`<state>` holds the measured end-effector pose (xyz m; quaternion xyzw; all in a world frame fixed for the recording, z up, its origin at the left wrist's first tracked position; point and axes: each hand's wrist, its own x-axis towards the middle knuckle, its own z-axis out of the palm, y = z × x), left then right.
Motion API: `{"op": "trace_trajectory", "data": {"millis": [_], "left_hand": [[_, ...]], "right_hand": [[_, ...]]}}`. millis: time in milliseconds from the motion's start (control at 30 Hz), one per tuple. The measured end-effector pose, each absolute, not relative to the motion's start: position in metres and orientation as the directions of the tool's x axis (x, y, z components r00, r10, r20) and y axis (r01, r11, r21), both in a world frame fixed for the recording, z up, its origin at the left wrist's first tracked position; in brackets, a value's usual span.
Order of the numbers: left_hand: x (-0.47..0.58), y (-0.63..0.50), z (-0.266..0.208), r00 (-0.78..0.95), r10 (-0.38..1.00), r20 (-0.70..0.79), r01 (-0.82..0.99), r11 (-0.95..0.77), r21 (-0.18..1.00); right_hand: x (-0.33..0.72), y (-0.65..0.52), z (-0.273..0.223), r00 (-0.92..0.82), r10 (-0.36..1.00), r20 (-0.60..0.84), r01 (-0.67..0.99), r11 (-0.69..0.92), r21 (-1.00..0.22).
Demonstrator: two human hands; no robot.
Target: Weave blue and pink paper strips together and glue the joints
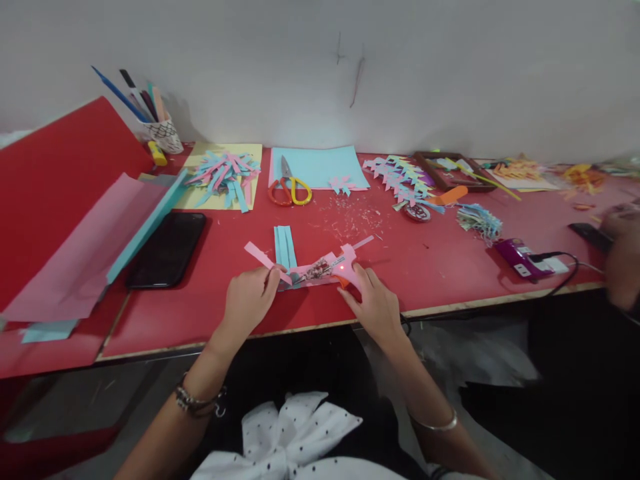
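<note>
A pink hot glue gun (pixel 348 265) with a small red light is gripped in my right hand (pixel 376 301). Its nozzle points left, towards my other hand. My left hand (pixel 249 298) pinches a pink paper strip (pixel 259 253) between thumb and fingers, close to the nozzle tip. More pink paper lies beneath the glue gun, partly hidden by it. Just behind my left hand, folded blue paper strips (pixel 285 247) rest on the red table (pixel 230 248).
Scissors (pixel 290 190) lie on blue paper (pixel 315 163) at the back. A black phone (pixel 167 250) and pink sheets (pixel 85 253) are on the left. A purple power socket (pixel 523 259) sits right, near another person's hand (pixel 623 247). A pen cup (pixel 164 133) stands back left.
</note>
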<state>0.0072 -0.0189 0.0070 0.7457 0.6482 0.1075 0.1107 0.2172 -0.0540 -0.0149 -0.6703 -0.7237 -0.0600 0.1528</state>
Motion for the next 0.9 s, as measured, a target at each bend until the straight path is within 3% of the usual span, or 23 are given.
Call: {"op": "trace_trajectory", "data": {"millis": [900], "left_hand": [[0.008,-0.019,0.009,0.131,0.991,0.014,0.937,-0.128,0.325]], "right_hand": [[0.247,-0.06,-0.003,0.001,0.945,0.326,0.993,0.038,-0.115]]}}
